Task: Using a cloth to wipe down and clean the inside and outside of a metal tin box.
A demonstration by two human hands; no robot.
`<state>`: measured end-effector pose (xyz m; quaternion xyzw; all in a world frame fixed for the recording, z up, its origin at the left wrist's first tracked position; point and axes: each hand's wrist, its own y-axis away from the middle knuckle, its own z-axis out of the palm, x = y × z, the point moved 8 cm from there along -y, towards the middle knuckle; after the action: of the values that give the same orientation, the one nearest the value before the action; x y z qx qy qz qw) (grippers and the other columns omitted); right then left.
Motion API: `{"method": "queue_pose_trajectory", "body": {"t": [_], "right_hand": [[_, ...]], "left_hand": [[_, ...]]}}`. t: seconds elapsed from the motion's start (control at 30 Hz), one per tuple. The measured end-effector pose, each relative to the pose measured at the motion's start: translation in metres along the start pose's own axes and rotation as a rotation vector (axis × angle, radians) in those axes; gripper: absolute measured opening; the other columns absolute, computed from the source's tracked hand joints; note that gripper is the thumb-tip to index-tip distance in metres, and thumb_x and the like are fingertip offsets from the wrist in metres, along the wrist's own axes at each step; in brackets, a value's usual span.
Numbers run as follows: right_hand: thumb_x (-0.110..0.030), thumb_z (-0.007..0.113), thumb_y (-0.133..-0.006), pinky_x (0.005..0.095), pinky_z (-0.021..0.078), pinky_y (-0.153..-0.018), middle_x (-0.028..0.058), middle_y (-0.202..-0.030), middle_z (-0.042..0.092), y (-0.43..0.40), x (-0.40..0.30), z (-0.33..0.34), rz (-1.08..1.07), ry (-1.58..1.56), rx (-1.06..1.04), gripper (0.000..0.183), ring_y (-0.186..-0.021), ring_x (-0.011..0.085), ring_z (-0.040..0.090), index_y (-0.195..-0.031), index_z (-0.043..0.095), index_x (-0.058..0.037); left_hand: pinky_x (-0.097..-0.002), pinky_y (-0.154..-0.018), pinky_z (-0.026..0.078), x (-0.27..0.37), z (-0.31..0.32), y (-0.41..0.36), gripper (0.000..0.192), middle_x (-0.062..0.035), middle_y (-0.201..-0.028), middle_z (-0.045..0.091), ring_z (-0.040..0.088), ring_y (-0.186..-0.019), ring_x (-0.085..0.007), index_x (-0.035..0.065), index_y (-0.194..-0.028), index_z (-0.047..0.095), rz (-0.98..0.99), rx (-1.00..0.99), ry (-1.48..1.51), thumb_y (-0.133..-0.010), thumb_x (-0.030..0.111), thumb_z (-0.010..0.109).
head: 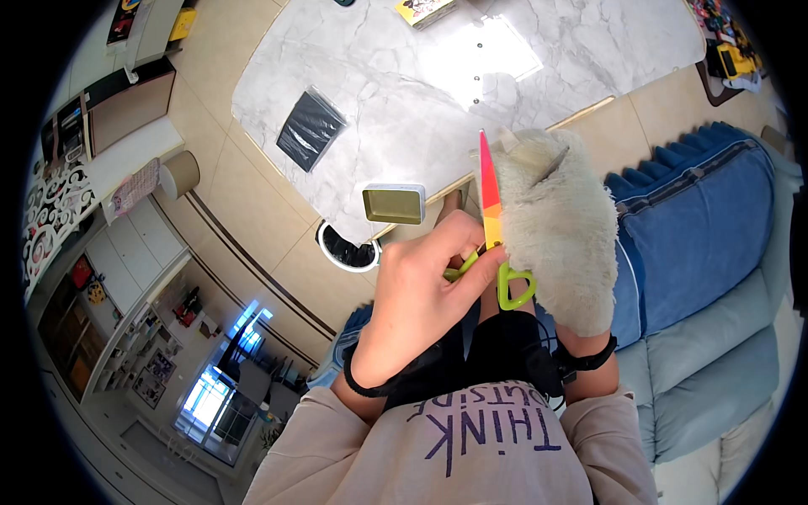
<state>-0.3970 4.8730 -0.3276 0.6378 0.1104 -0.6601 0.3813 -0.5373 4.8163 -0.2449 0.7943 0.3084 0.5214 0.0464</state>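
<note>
My left hand (429, 278) holds a pair of scissors (488, 183) by the green handles, with the thumb and fingers at the pivot end. The red, orange and yellow blade points up and away from me. Against the blade's right side lies a fluffy cream plush piece (555, 233), with a fold or slit near its top. My right wrist (584, 353) goes into the lower end of this plush, and my right hand is hidden inside it, so its fingers do not show. A dark band is on each wrist.
On the marbled table (379, 132) stand an open rectangular tin (394, 205), a black plastic-wrapped packet (310, 129) and a yellow box (426, 11). A lined bin (348, 246) stands by the table's near corner. A blue-covered sofa (701, 227) is at right; toys (732, 60) lie at upper right.
</note>
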Motion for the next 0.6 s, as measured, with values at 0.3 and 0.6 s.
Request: {"method": "queue_pose_trajectory", "body": {"t": [0.3, 0.6], "right_hand": [[-0.005, 0.06, -0.083, 0.0318, 0.0367, -0.1, 0.0117, -0.133, 0.041, 0.007, -0.01, -0.02, -0.009, 0.065, 0.055, 0.065, -0.12, 0.0204, 0.043, -0.138, 0.025, -0.0044], [-0.005, 0.06, -0.083, 0.0315, 0.0374, -0.1, 0.0117, -0.133, 0.041, 0.012, -0.01, -0.049, 0.01, 0.11, 0.124, 0.065, -0.119, 0.02, 0.044, -0.138, 0.025, -0.0043]], "left_hand": [[-0.0253, -0.044, 0.042, -0.001, 0.004, 0.001, 0.02, -0.0063, -0.06, 0.058, 0.057, -0.047, -0.0169, 0.0031, -0.075, 0.055, -0.049, -0.026, 0.004, -0.075, 0.013, 0.073], [-0.0219, -0.044, 0.038, -0.021, 0.0, 0.009, 0.019, -0.0037, -0.056, 0.052, 0.049, -0.046, -0.0079, 0.0014, -0.074, 0.053, -0.139, -0.061, 0.063, -0.076, 0.008, 0.071]]}}
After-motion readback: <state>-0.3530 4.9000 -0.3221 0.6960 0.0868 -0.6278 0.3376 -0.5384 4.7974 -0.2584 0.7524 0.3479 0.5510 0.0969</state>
